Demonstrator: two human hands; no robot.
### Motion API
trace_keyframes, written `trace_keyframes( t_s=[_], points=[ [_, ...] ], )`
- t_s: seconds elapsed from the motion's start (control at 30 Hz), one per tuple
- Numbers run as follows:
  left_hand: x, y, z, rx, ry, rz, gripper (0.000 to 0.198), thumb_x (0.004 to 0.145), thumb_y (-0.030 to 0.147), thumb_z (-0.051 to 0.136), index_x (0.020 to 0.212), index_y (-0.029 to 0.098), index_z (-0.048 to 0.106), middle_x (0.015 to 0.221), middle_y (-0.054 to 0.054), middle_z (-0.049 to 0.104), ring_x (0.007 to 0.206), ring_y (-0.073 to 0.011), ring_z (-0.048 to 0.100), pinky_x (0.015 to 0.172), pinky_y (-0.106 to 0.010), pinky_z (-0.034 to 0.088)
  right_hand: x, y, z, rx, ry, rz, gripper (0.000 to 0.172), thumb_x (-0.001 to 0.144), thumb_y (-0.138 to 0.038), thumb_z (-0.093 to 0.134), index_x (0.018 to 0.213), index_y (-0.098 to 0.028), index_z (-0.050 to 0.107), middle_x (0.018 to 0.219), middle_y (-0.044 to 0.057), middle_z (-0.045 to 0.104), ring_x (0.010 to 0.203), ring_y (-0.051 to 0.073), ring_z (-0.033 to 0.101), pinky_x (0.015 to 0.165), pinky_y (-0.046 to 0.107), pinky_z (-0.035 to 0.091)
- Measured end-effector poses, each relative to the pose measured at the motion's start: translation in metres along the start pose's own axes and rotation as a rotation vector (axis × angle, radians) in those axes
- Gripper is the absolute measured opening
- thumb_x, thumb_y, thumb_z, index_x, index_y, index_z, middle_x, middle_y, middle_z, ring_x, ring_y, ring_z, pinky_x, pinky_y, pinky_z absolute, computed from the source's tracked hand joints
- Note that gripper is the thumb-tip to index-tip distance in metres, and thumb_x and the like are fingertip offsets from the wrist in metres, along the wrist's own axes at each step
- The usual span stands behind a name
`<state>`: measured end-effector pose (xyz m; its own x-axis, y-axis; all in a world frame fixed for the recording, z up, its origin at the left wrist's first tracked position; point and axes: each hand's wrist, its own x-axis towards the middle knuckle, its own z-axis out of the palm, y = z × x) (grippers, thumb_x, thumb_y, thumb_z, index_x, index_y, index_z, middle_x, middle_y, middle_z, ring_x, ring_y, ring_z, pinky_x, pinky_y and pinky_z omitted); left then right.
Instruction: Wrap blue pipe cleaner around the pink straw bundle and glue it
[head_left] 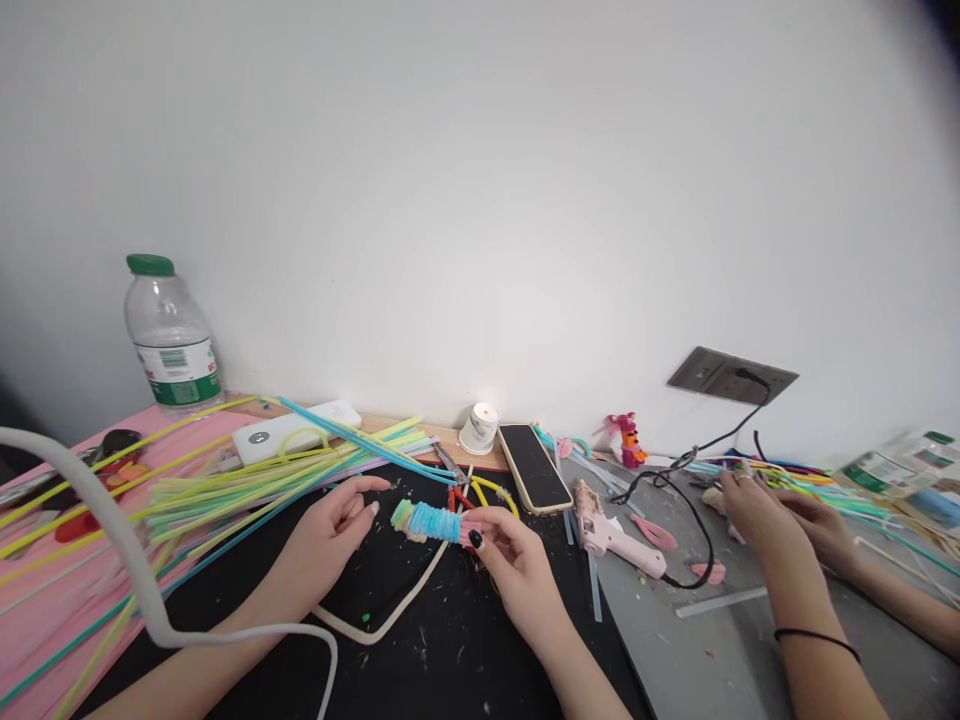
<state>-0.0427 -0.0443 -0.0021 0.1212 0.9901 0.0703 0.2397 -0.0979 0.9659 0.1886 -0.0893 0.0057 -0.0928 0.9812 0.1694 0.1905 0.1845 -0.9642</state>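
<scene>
Between the thumb and fingers of my right hand (514,560) is the pink end of a wound pipe-cleaner piece (435,522), blue in the middle and green at its far end. My left hand (334,535) hovers just left of that piece, index finger extended and thumb apart, holding nothing. A cream cord (390,625) runs under the piece across the black mat (420,670). Pliers with red and yellow handles (457,490) lie behind my right hand, partly hidden by it.
Pipe cleaners (277,490) spread at left near a bottle (176,350). A phone (534,468), paper cup (478,430) and pink glue gun (619,540) with a black cable sit behind and right. Another person's hands (757,510) work at right. A white cable (112,530) crosses the left foreground.
</scene>
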Motion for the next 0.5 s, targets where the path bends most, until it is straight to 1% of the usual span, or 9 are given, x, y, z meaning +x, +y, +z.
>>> trace_keyframes(
  t_s=[0.1,0.2,0.27,0.37,0.5],
  points=[
    [0.001,0.001,-0.001,0.067,0.024,0.033,0.029,0.077,0.033,0.054,0.101,0.018,0.059,0.057,0.01,0.024,0.049,-0.0126,0.031,0.053,-0.025,0.028,0.0,-0.001,0.001,-0.014,0.0,0.003,0.025,0.088,-0.038,0.057,0.101,-0.018,0.067,0.086,0.006,0.065,0.071,0.016,0.053,0.06,0.027,0.039],
    [0.001,0.004,-0.002,0.091,0.036,0.058,0.03,0.072,0.026,0.054,0.1,0.017,0.06,0.057,0.01,0.027,0.05,-0.0127,0.033,0.054,-0.025,0.03,0.0,-0.002,0.001,-0.026,0.004,0.003,0.027,0.088,-0.039,0.057,0.1,-0.018,0.067,0.083,0.006,0.064,0.068,0.016,0.052,0.059,0.027,0.038],
    [0.001,0.004,-0.002,0.076,0.05,0.062,0.03,0.072,0.025,0.053,0.1,0.017,0.06,0.06,0.009,0.03,0.052,-0.013,0.036,0.054,-0.025,0.033,-0.001,-0.003,0.0,-0.026,0.004,-0.001,0.027,0.087,-0.039,0.058,0.1,-0.018,0.068,0.083,0.007,0.063,0.067,0.017,0.051,0.059,0.028,0.038],
    [0.002,0.001,-0.002,0.03,0.074,0.071,0.031,0.072,0.025,0.055,0.102,0.017,0.061,0.066,0.006,0.038,0.059,-0.0142,0.045,0.06,-0.026,0.041,-0.001,-0.003,0.0,-0.021,0.007,-0.001,0.027,0.087,-0.039,0.058,0.1,-0.018,0.068,0.081,0.007,0.063,0.066,0.017,0.05,0.058,0.029,0.038],
    [0.005,-0.006,-0.002,-0.008,0.11,0.084,0.03,0.07,0.029,0.064,0.099,0.02,0.064,0.081,0.0,0.054,0.073,-0.0176,0.055,0.068,-0.029,0.049,-0.001,-0.002,0.0,-0.014,0.009,0.008,0.027,0.087,-0.04,0.059,0.1,-0.018,0.068,0.082,0.007,0.064,0.066,0.018,0.051,0.057,0.029,0.039]
  ],
)
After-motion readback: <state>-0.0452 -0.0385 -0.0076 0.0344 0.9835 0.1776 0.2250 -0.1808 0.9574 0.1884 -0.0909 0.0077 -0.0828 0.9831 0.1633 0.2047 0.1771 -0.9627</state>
